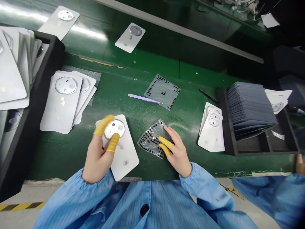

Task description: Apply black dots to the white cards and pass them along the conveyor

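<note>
A white phone back cover [126, 149] with an octagonal camera plate lies tilted on the green bench in front of me. My left hand [101, 152] grips it, its yellow-cotted index finger and thumb apart at the camera plate; the other fingers are hidden. A corner of what looks like a second cover peeps out beside the index finger. To the right is a creased clear sheet [149, 140] with rows of small black round parts. My right hand [175, 149] has its two yellow-cotted fingertips together on this sheet's edge, another finger stretched out above them.
Purple tweezers [144, 98] rest across another dotted sheet [164, 90]. Stacked covers [60, 105] lie left, beside a black tray [45, 70] of covers. More covers [211, 130] and a black pen [208, 94] lie right, near a divided box [252, 148] of dark sleeves. Another person's hand [299, 163] shows far right.
</note>
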The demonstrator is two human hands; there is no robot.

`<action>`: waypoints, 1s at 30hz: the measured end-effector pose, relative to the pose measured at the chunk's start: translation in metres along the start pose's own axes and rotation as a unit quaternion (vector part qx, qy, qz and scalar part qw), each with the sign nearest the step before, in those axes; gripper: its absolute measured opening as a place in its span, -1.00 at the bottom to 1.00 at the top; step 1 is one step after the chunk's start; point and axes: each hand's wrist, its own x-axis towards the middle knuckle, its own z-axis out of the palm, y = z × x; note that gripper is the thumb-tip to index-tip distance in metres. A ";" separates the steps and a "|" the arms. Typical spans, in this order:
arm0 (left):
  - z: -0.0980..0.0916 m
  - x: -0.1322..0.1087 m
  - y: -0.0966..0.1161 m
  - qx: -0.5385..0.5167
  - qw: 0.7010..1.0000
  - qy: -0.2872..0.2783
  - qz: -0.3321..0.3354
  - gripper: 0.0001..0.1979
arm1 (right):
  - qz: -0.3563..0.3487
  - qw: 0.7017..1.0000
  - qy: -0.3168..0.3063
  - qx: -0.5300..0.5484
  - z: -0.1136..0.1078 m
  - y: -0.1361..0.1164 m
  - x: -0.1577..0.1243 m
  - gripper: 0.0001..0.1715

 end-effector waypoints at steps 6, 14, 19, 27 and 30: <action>0.007 -0.002 0.006 -0.047 0.982 -0.177 -0.048 -0.52 | -0.052 0.998 -0.015 0.017 -0.035 0.002 0.020 -0.65; 0.049 -0.018 0.019 -0.142 0.963 -0.197 -0.114 -0.81 | -0.109 0.992 -0.040 -0.043 -0.048 -0.016 0.036 -0.66; 0.049 -0.020 0.016 -0.144 0.963 -0.211 -0.086 -0.86 | -0.159 0.987 -0.014 -0.005 -0.028 -0.027 0.036 -0.78; 0.048 -0.018 0.007 0.034 0.980 -0.172 0.098 -0.79 | -0.180 0.983 -0.042 -0.009 -0.013 -0.014 0.036 -0.74; 0.048 -0.015 0.005 0.096 0.969 -0.160 0.159 -0.80 | -0.176 0.983 -0.033 0.026 -0.004 -0.011 0.037 -0.79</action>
